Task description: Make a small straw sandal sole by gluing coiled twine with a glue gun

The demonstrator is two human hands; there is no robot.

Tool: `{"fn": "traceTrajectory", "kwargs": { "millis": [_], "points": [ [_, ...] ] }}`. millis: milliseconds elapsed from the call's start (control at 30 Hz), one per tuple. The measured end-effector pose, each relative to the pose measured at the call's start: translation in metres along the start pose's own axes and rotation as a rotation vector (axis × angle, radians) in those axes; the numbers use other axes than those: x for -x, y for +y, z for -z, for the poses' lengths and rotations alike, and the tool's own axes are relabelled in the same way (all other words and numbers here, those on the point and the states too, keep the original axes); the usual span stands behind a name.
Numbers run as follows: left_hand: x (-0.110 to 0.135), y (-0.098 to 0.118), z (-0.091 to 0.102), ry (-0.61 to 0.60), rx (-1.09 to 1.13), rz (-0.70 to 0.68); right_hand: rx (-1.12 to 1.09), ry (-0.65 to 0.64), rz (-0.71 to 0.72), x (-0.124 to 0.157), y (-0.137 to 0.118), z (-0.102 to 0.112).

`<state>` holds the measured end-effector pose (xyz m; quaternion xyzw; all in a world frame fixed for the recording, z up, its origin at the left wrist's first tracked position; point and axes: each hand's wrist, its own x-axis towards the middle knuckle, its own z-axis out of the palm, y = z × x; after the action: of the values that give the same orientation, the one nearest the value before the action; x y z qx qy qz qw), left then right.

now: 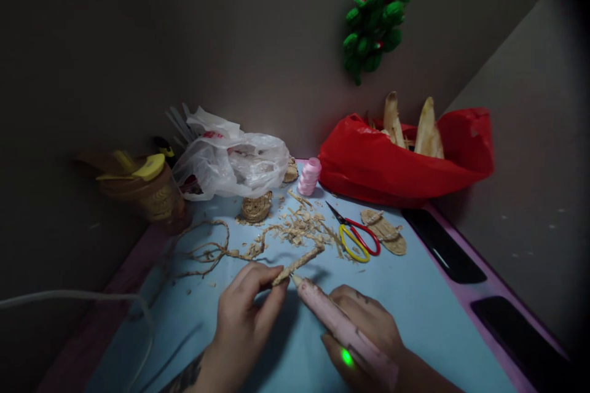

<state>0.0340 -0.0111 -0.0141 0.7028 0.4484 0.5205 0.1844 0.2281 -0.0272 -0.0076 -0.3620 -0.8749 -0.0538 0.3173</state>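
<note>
My left hand (246, 313) pinches the near end of a braided straw cord (297, 263) that runs back across the blue table top (415, 301). My right hand (364, 325) is wrapped round a pink glue gun (341, 328) with a green light lit on it. The gun's tip sits right at the cord end between my left fingers. The rest of the cord trails left in loops (207, 249).
Straw scraps (299, 227) litter the middle. Red and yellow scissors (354, 236) lie beside a small woven straw sandal (385, 232). Behind stand a pink thread spool (308, 175), a clear plastic bag (230, 159), a red bag of husks (401, 159), a yellow-lidded jar (147, 187).
</note>
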Motion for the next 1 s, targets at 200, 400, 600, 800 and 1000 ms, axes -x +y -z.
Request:
{"fn": "traceTrajectory", "kwargs": {
  "millis": [200,400,600,800,1000],
  "points": [
    [0.000,0.001,-0.001,0.001,-0.003,-0.004,-0.007,-0.048,0.013,0.006,0.001,-0.003],
    [-0.001,0.003,0.000,0.014,-0.014,0.022,0.026,-0.057,-0.002,0.013,-0.001,-0.011],
    [0.000,0.001,-0.001,0.033,-0.030,0.036,-0.020,-0.081,-0.006,0.014,-0.003,-0.015],
    [0.004,-0.004,0.002,0.039,-0.078,0.006,-0.130,-0.063,-0.041,0.001,-0.001,0.000],
    [-0.007,-0.005,0.005,0.096,0.085,0.342,-0.688,0.028,-0.344,0.013,0.012,0.001]
  ]
}}
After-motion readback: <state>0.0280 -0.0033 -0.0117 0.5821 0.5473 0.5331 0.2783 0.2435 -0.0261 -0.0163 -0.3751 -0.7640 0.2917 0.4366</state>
